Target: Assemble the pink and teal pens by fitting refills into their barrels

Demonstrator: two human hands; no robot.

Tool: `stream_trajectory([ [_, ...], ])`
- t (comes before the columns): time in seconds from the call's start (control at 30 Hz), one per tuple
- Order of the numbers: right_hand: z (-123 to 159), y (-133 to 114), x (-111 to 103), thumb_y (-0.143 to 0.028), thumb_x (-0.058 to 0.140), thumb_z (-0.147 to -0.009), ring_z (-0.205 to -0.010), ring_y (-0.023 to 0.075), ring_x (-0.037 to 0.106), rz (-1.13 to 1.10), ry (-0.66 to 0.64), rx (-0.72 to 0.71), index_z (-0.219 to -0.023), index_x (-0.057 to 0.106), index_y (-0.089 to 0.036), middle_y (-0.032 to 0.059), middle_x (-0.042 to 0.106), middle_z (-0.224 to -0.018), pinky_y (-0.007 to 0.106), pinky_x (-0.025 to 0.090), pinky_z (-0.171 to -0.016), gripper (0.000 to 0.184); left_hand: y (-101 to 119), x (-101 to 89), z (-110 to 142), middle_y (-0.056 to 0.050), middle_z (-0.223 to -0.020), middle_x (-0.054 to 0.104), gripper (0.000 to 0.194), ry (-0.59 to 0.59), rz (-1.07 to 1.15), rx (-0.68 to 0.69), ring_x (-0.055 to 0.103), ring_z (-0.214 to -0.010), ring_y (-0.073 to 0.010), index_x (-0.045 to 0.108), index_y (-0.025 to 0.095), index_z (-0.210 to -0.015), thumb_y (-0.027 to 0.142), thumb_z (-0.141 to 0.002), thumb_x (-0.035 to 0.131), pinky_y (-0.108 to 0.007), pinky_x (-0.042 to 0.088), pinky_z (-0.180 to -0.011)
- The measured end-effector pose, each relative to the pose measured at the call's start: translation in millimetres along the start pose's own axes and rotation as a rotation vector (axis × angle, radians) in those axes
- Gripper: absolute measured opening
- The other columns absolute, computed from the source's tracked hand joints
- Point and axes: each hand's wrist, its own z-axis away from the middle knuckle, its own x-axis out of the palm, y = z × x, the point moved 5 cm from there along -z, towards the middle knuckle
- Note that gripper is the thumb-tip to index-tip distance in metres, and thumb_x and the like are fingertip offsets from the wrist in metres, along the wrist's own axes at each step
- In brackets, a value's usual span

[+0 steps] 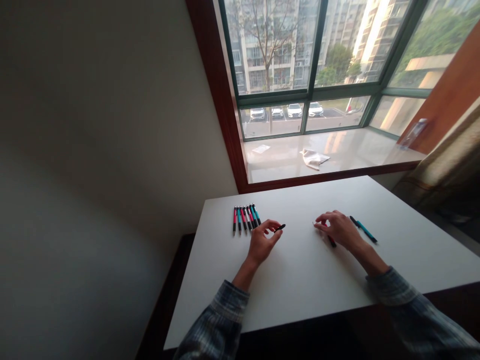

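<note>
Presently, from my remote seat I watch through the head camera 2 bare hands above a smooth white rectangular table [300, 290]. The left hand [264, 241] has its thumb and index finger almost closed, and between them is pinched a short, dark, narrow black piece [280, 228]; I cannot tell if it is a loose part or the end of a longer pen. Just beside this hand lies a row of about 7 slim pens with red, teal and pale barrels and black grips [243, 218], side by side, their grips toward the person.

The right hand [337, 227] is bent low, thumb and index finger near each other. A tiny white tip [314, 223] shows at the fingertips, and a red and black slender piece [332, 241] comes out below the palm. Whether they are 1 pen, and how firmly they are held, I cannot tell. Right of this hand lies a slim teal pen [366, 232] with black at its end.

I judge such pens as light, stiff, probably plastic, a little slippery, and ready to roll. I would take them by the black grip, with a soft pinch; any thin inner part could bend.
</note>
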Motion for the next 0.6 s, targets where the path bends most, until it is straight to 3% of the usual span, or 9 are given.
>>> stream_trajectory([
  [0.1,-7,-12,-4,-0.044,0.066,-0.092,-0.082,0.0281,0.067,-0.095,0.055,0.021,-0.088,0.08,-0.028,0.0049,0.078,-0.083,0.042,0.054,-0.076,0.022,-1,-0.5,0,-0.001,-0.094,0.078,0.009,0.013,-0.008,-0.009,0.069,-0.085,-0.0192,0.074,0.025,-0.092,0.029,-0.084,0.071,-0.034,0.048,-0.077],
  [0.17,-12,-24,-8,-0.049,0.067,-0.092,-0.08,0.0268,0.07,-0.291,0.101,0.058,-0.094,0.081,-0.027,0.0054,0.079,-0.088,0.042,0.057,-0.076,0.026,-2,-0.8,0,-0.001,-0.094,0.078,0.009,0.028,-0.014,-0.008,0.068,-0.085,-0.0191,0.074,0.025,-0.092,0.028,-0.085,0.07,-0.034,0.047,-0.077],
  [0.33,-20,-67,13,-0.053,0.075,-0.086,-0.089,0.0268,0.077,-0.873,-0.004,0.112,-0.101,0.081,-0.023,0.0079,0.082,-0.1,0.04,0.062,-0.082,0.034,-2,-0.9,-1,-0.001,-0.097,0.078,0.01,0.032,-0.024,0.008,0.068,-0.085,-0.019,0.074,0.025,-0.094,0.027,-0.085,0.07,-0.034,0.047,-0.077],
  [0.47,-20,-85,34,-0.051,0.079,-0.083,-0.092,0.0265,0.077,-0.943,-0.044,0.126,-0.099,0.082,-0.023,0.0077,0.082,-0.1,0.04,0.062,-0.086,0.032,-3,-1.6,-1,-0.001,-0.097,0.078,0.01,0.028,-0.022,0.013,0.068,-0.086,-0.0191,0.075,0.024,-0.094,0.026,-0.085,0.071,-0.034,0.048,-0.077],
  [0.6,-18,-86,40,-0.05,0.079,-0.083,-0.093,0.0266,0.077,-0.965,-0.072,0.106,-0.101,0.082,-0.022,0.0078,0.082,-0.1,0.039,0.062,-0.086,0.033,-3,0.2,-1,-0.001,-0.096,0.078,0.01,0.023,-0.017,0.015,0.068,-0.086,-0.0185,0.075,0.024,-0.094,0.024,-0.085,0.072,-0.033,0.048,-0.078],
])
